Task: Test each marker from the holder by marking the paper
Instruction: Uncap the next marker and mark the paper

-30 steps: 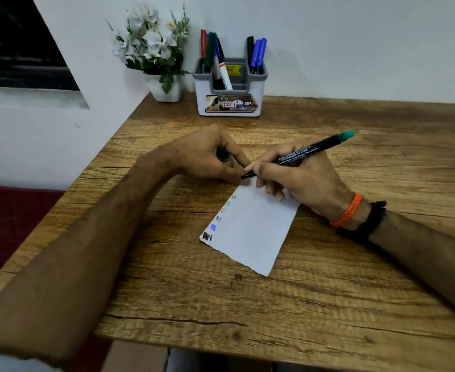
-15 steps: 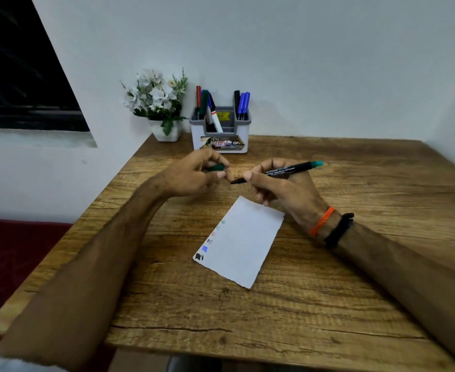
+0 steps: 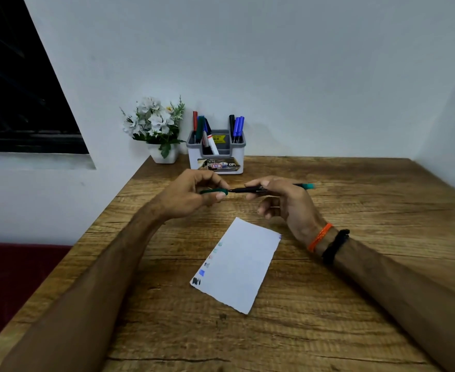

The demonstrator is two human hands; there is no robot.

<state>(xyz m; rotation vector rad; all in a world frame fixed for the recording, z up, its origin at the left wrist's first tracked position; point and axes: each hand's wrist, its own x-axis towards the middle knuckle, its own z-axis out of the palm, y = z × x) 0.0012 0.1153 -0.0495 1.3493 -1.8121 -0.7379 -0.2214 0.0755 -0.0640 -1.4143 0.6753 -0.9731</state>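
Observation:
My right hand (image 3: 282, 200) grips a black marker (image 3: 258, 188) with a teal end, held level above the table. My left hand (image 3: 194, 194) pinches its green cap (image 3: 211, 191), which meets the marker's tip. Below both hands a white paper (image 3: 239, 267) lies on the wooden table (image 3: 355, 304), with several small colour marks down its left edge. At the back stands a white and grey holder (image 3: 217, 154) with red, green, black and blue markers upright in it.
A white pot of pale flowers (image 3: 157, 130) stands left of the holder against the wall. The table's left edge drops to a dark red surface (image 3: 19, 272). A wall closes in on the right.
My right hand lifted the marker off the paper and turned it level. My left hand brought the green cap to its tip. The camera tilted up.

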